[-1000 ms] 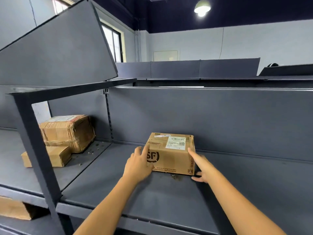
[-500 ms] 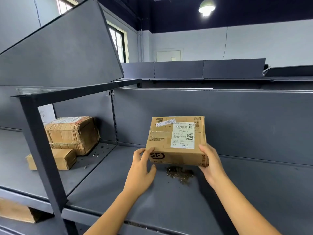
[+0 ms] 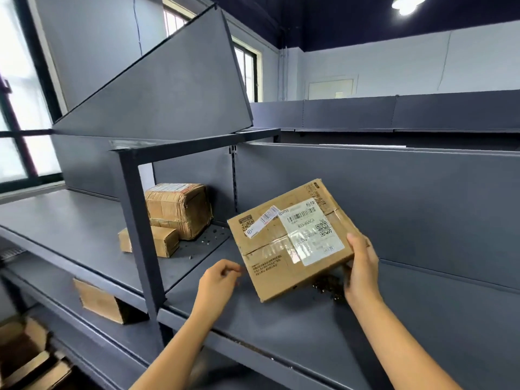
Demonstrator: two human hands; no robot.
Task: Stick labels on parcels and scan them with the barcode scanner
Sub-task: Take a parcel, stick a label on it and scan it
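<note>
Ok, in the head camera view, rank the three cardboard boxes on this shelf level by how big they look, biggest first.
1. Held parcel, in the right hand; nearest the camera, so its lead may be exaggerated.
2. Taped box at the back.
3. Small flat box in front of it.

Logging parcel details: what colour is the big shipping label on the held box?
White with black print, on the shipping label; head view.
</note>
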